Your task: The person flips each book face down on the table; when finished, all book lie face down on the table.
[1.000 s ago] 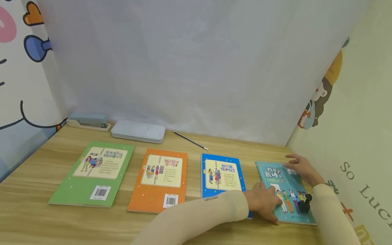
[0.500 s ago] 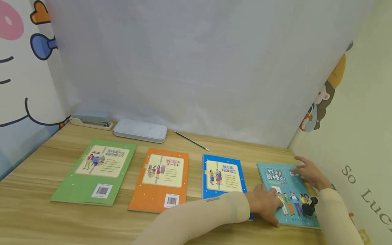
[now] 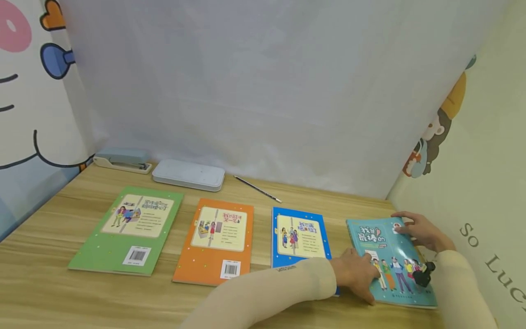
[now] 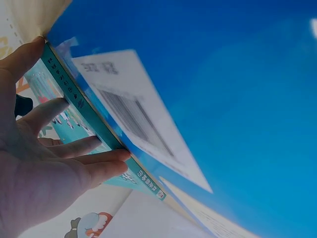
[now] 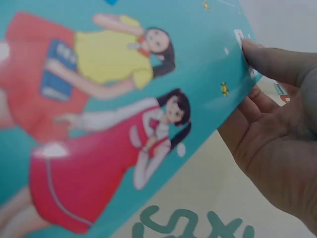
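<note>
A teal book with cartoon people on its cover lies at the right end of the table. My left hand rests along its left side; in the left wrist view the thumb and fingertips touch its spine, fingers mostly extended. With my right hand I pinch the upper right edge, thumb on the cover and fingers behind it. That right side looks slightly raised. Just left is a blue book, back cover up, partly hidden by my left sleeve. Its barcode label fills much of the left wrist view.
An orange book and a green book lie farther left, barcodes up. Along the back are a stapler, a pale flat case and a pencil. A patterned wall closes the right side.
My right hand has shifted from over the cover to its right edge, uncovering a round portrait. The book's right side has moved slightly rightward and up. My left hand stays in place.
</note>
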Demonstrator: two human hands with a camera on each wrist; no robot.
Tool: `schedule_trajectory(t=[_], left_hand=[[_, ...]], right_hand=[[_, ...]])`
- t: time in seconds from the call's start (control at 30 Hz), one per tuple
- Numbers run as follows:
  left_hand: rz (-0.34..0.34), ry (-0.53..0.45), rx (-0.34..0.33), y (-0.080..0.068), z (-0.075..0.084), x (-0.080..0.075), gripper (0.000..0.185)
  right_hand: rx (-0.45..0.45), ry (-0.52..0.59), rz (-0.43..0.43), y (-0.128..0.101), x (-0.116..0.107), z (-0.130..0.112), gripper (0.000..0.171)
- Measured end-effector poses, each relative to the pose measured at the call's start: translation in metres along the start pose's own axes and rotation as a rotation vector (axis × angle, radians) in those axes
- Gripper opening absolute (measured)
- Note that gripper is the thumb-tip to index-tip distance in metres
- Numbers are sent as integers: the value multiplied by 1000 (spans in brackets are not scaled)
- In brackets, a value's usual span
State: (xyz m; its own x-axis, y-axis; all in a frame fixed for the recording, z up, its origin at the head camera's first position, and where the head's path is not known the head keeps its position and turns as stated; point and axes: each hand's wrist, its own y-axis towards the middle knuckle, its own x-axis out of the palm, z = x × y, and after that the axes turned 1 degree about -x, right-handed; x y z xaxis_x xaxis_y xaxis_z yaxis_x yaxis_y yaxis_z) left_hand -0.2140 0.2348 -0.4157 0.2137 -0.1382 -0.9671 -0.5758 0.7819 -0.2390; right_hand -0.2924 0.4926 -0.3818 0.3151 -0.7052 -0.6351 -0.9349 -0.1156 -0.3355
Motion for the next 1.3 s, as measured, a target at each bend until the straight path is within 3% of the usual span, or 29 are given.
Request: schedule_trajectory(t=[0.27,0.8,1.07,1.3], left_hand=[[3,41,-10,0,1,0,63],[-8,-4,2,0,2,1,65],[-2,-51,-22,-2,3,4,71],[47,-35,-15,-9,2,1,79]], right_hand=[[-18,27,-60,-4,-7,-3,61],[-56,7,-43,-20,-14,-19,58],[-108,25,-2,-30,-18,-24,39],[-155,-35,73,-41,-22,-39,44]])
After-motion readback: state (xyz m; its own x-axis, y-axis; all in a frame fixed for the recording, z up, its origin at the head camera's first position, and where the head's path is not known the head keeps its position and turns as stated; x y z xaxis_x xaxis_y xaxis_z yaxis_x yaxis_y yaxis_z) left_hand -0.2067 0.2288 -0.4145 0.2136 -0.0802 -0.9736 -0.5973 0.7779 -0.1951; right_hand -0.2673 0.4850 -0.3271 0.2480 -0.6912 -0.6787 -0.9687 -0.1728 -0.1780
